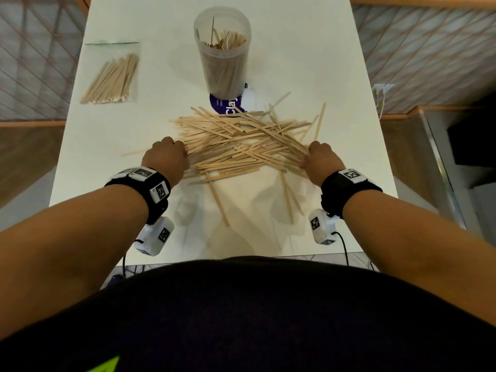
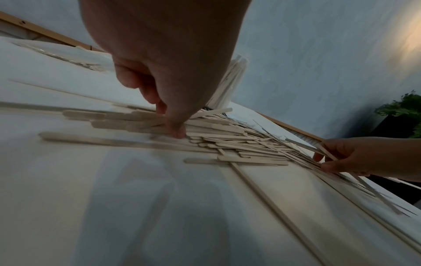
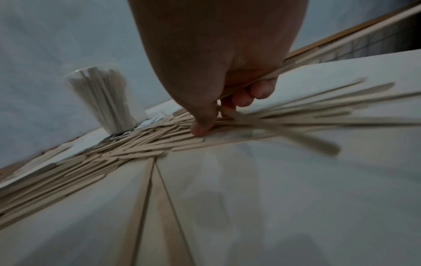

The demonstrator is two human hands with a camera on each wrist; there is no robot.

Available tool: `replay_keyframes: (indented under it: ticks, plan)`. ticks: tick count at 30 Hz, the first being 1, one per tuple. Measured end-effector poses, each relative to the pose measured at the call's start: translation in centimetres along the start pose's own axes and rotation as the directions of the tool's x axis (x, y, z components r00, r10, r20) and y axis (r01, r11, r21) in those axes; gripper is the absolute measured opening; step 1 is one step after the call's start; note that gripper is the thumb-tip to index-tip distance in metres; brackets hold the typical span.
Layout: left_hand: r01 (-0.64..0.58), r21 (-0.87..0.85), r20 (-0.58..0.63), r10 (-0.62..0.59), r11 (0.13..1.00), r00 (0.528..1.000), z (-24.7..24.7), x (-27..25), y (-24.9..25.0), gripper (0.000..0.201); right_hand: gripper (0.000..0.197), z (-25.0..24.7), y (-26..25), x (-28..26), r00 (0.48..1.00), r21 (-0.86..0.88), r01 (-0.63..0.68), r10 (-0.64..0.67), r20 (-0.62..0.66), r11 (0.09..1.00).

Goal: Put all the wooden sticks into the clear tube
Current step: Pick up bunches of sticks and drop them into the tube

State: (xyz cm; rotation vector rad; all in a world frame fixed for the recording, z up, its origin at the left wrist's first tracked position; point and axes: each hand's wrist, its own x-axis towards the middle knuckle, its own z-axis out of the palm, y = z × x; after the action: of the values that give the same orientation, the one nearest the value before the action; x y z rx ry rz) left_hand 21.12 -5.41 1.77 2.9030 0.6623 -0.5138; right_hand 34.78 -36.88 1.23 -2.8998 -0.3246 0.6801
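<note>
Gripping opposite ends of the flat pale wooden sticks [image 1: 239, 146], left hand [image 1: 167, 159] and right hand [image 1: 320, 159] pinch them on the white table [image 1: 308, 63].

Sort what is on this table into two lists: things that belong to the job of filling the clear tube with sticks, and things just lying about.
Part of the job:
- loose wooden sticks
- clear tube, already partly filled
- left hand and right hand, at the ends of the pile

Lying about:
- bagged sticks
- purple card under the tube
</note>
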Motion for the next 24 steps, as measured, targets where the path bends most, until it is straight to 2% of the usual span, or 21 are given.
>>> replay_keyframes:
  ticks: [4,9,15,18,21,23,24]
  plan:
    - [-0.023,0.058,-0.018,0.024,0.998,1.000,-0.7,0.0,-0.2,0.026,0.038,0.1,0.2,-0.3,0.998,-0.081,0.037,-0.042,-0.057,0.996]
    - [-0.043,0.145,-0.035,0.048,0.989,0.998,-1.2,-0.4,-1.0,0.026,0.033,-0.8,0.2,-0.5,0.999,-0.138,-0.005,-0.002,-0.052,0.990]
    - [0.017,0.014,-0.005,-0.017,1.000,1.000,-0.3,-1.1,-1.2,0.023,0.021,-1.5,0.2,-1.2,0.996,0.104,0.031,-0.023,-0.081,0.994]
    - [0.042,0.000,-0.020,-0.042,0.999,0.999,0.2,-1.2,-1.0,0.025,0.022,-2.0,-0.2,-1.6,0.996,0.180,0.047,-0.032,-0.085,0.982]
    - [0.053,-0.044,-0.007,-0.053,0.998,0.999,0.3,-1.1,-1.1,0.024,0.009,-2.2,-1.0,-1.7,0.994,0.228,0.082,-0.064,-0.085,0.970]
    - [0.048,-0.060,0.030,-0.047,0.997,0.998,0.1,-1.0,-1.4,0.022,0.027,-2.1,-1.7,-1.8,0.995,0.260,0.081,-0.062,-0.080,0.962]
    - [0.049,-0.065,0.048,-0.046,0.997,0.998,-0.2,-1.1,-1.5,0.022,0.030,-2.1,-2.1,-1.8,0.995,0.292,0.077,-0.053,-0.087,0.953]
